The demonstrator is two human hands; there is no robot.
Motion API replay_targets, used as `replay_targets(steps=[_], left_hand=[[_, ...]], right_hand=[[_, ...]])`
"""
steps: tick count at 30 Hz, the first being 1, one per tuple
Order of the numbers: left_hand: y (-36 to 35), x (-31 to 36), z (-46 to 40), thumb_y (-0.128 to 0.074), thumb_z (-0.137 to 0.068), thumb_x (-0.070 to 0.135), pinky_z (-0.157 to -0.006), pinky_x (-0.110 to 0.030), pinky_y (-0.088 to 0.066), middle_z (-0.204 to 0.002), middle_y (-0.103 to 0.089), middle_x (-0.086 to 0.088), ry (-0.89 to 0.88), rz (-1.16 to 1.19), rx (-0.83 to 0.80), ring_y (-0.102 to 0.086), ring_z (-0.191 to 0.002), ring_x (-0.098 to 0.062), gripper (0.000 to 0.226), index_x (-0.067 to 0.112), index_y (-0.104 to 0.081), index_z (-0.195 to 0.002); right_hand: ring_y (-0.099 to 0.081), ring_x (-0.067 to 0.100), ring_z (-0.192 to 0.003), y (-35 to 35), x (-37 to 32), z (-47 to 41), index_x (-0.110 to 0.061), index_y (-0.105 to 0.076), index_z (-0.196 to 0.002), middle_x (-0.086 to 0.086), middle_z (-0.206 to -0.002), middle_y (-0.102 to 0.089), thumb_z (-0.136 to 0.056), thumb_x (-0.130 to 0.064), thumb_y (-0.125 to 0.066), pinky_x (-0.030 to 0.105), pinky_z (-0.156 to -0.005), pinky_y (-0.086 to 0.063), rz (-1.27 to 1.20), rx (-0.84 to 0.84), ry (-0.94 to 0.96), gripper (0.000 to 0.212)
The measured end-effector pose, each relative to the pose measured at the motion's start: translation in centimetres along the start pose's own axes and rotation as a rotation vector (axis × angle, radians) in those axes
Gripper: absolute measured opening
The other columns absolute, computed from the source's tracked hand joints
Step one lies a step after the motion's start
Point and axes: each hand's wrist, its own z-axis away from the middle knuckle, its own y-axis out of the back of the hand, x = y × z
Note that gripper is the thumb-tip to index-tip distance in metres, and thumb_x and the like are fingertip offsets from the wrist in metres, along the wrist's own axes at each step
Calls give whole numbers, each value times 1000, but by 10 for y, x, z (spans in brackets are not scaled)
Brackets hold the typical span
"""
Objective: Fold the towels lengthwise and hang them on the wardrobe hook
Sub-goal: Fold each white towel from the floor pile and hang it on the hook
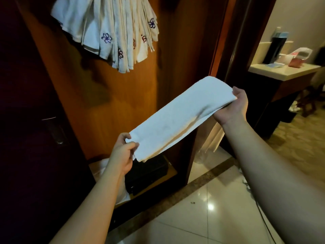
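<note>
A white towel (177, 118), folded into a long narrow strip, is stretched in the air between my hands in front of the open wardrobe. My left hand (123, 152) pinches its near lower end. My right hand (232, 104) grips its far upper end. Above, at the top of the wooden wardrobe back (123, 106), several folded white towels with purple and red flower embroidery (109, 30) hang in a fanned bunch. The hook itself is hidden behind them.
A dark wardrobe door with a metal handle (52, 127) stands at the left. A black box (147, 173) and a white bag (103, 166) lie on the wardrobe floor. A counter (281, 71) with clutter is at the right, above the glossy tiled floor (211, 208).
</note>
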Motion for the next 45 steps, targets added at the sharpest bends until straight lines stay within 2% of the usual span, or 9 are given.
replay_targets(steps=[11,16,24,28,33,36,40,43,45], left_hand=[[-30,-29,-21,-61,-79,-7,-84,-42,-51,-112,-60,-10,257,-268,215,-57,-93,-24,39,19,-57,-108],[-66,2,19,-53,-99,22,-78,-34,-48,-103,-67,0,-116,-244,149,-62,-100,-22,10,22,-63,-102],[-130,44,71,-31,-78,81,-91,-12,-49,-116,-72,14,-247,-30,-424,-63,-116,0,74,29,-61,-121],[-145,55,60,-20,-82,79,-70,-1,-48,-116,-61,34,-223,54,-470,-58,-96,24,85,29,-42,-147],[-169,71,49,-22,-70,89,-111,-25,-35,-158,-39,6,-202,-26,-385,-36,-144,-11,102,33,-26,-156],[-168,95,29,-13,-89,78,-99,1,-25,-166,-20,-3,-240,23,-161,-20,-152,-16,91,19,-19,-159],[-160,129,14,-29,-91,75,-121,-37,-25,-156,-43,-1,-288,282,-72,-36,-146,-17,81,20,-40,-151],[-152,162,8,-45,-100,47,-106,-36,-45,-120,-72,-1,-398,418,54,-64,-117,-17,34,22,-65,-111],[-146,185,5,-48,-102,36,-95,-28,-51,-108,-75,1,-445,457,79,-67,-108,-17,22,21,-64,-103]], right_hand=[[-68,34,-115,-48,32,16,-10,-60,-129,14,-123,-72,-90,-30,-58,46,-99,-51,170,-125,-16,44],[-69,30,-110,-66,52,21,-8,-56,-128,19,-122,-70,-99,-24,-53,37,-87,-58,396,-130,20,33],[-54,4,-97,-98,67,19,-18,-41,-127,6,-135,-49,-97,-24,-60,21,-75,-42,737,-141,145,36],[-52,17,-127,-116,61,20,-6,-40,-146,7,-151,-41,-86,-39,-64,40,-105,-46,771,-207,125,72],[-63,18,-105,-130,63,26,-12,-39,-141,14,-133,-56,-93,-33,-63,32,-77,-54,698,-192,142,57],[-60,21,-118,-136,58,21,-12,-48,-119,10,-142,-48,-82,-39,-65,35,-87,-53,693,-192,217,49],[-59,22,-120,-138,44,15,-16,-60,-100,12,-142,-52,-88,-42,-58,45,-107,-48,881,-244,312,28],[-60,17,-118,-136,37,9,-18,-65,-118,5,-131,-64,-89,-52,-55,36,-105,-42,1047,-262,402,46],[-62,7,-110,-129,36,1,-28,-63,-98,-1,-121,-69,-93,-54,-53,21,-94,-39,1072,-264,422,29]])
